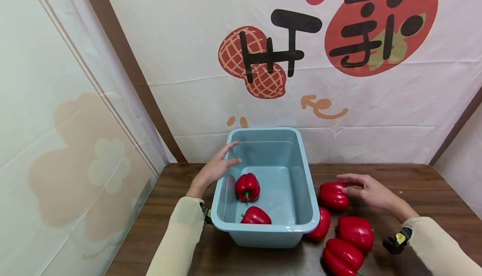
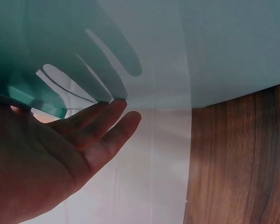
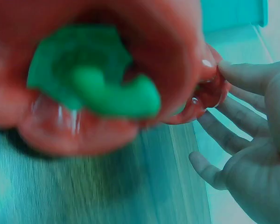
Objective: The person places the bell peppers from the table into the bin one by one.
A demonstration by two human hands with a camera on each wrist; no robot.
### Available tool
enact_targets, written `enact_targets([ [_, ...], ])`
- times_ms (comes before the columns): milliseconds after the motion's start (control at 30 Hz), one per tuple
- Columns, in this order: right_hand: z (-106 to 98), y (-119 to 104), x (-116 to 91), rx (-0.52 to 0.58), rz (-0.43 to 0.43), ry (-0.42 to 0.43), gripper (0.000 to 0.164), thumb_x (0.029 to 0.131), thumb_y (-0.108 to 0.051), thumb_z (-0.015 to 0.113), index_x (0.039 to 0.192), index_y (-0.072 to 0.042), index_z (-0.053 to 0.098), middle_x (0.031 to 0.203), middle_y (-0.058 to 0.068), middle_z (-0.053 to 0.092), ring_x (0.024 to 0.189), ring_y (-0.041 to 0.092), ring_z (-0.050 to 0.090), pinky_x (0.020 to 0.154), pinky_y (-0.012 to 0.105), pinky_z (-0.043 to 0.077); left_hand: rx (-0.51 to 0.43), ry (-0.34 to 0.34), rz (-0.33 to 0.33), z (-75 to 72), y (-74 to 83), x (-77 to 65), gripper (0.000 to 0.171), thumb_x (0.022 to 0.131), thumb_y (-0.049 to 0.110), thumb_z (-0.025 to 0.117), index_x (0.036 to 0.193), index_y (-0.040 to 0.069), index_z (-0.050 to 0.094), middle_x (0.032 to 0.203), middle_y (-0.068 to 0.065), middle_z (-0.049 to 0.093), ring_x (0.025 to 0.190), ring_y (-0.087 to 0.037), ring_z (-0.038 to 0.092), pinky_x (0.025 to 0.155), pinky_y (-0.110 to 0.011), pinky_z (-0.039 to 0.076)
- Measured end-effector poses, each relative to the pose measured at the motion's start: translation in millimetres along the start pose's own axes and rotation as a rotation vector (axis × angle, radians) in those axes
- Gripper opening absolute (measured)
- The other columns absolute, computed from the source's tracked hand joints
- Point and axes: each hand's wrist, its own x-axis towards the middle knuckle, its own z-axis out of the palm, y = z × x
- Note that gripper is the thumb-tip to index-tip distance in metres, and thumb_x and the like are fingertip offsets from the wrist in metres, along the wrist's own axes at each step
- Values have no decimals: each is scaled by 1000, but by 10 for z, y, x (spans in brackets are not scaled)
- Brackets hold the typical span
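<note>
My left hand [image 1: 216, 168] rests over the left rim of a pale blue plastic tub [image 1: 311, 196]. Thumb and forefinger reach over the inner side; in the left wrist view the other fingers [image 2: 102, 142] lie fairly straight along the outer wall. On the right, my right hand [image 1: 370, 190] is at a red bell pepper [image 1: 333, 195] lying on the table. Its thumb tip meets the pepper's near side, and the extended fingers reach along the far side, partly hidden. Inside the tub lie two red bell peppers, one toward the left [image 1: 247, 186] and one [image 1: 256, 216] by the front wall.
Right of the tub, one red pepper [image 1: 319, 224] sits against its wall. Two more peppers, one behind [image 1: 355, 233] and one in front [image 1: 342, 257], lie together on the brown wooden table [image 1: 425, 184]. A printed white cloth [image 1: 180, 67] hangs behind the table.
</note>
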Motion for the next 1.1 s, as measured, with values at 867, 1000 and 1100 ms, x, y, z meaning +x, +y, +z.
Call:
enact_targets([
  [867, 64, 201, -66, 140, 112, 47, 53, 98, -26, 59, 145, -6, 46, 137, 18, 54, 109, 9, 57, 85, 31, 51, -16, -12, 16, -29, -4, 24, 61, 99, 29, 53, 155, 30, 30, 163, -8, 21, 137, -40, 40, 100, -64, 42],
  [1000, 131, 221, -18, 129, 129, 38, 60, 96, -29, 62, 148, -8, 42, 133, 18, 56, 110, 23, 57, 84, 38, 52, -30, -13, 7, -24, 3, 19, 61, 99, 29, 53, 155, 31, 30, 162, -8, 22, 135, -41, 42, 99, -64, 43],
  [1100, 187, 247, 13, 138, 118, 38, 63, 94, -27, 64, 149, -8, 39, 131, 19, 56, 111, 30, 55, 82, 38, 53, -31, -16, 7, -23, 8, 12, 61, 99, 29, 52, 156, 30, 29, 162, -9, 22, 134, -41, 43, 99, -65, 43],
])
